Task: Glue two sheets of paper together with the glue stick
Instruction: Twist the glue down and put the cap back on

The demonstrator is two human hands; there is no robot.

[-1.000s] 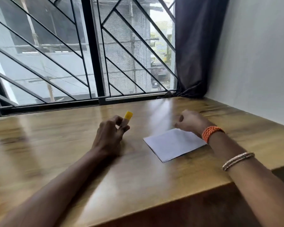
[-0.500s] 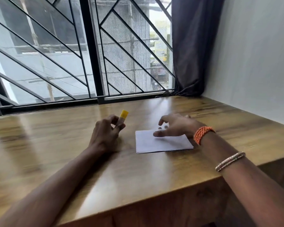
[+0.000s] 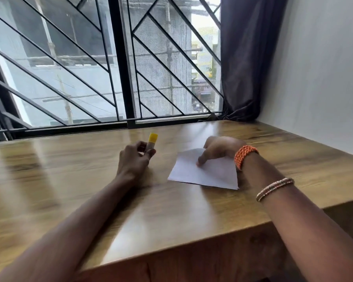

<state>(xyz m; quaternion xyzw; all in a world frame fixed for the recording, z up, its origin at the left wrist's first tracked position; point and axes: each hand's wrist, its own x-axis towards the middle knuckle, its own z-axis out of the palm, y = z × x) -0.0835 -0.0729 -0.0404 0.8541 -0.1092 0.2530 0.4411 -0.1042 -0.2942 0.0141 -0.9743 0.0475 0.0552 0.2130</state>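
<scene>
White paper (image 3: 206, 171): flat on table (image 3: 171, 216), far edge lifted; one sheet or two, cannot tell.
Right hand (image 3: 220, 148): thumb pinning paper, fingers curled at far edge.
Left hand (image 3: 134, 159): closed round upright glue stick (image 3: 151, 141), yellow cap on.
Advice: uncap, hold paper pinned, spread glue evenly.

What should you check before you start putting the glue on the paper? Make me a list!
1. Glue stick held in the left hand: ok.
2. Yellow cap off the glue stick: not ok, it looks on.
3. Paper lying on the table: ok, though its far edge looks lifted.
4. Right hand steadying the paper: ok, a finger presses on it.
5. Two separate sheets there: cannot tell, only one white shape shows.
6. Glue stick near the paper: not ok, it is off to the left of it.
</scene>
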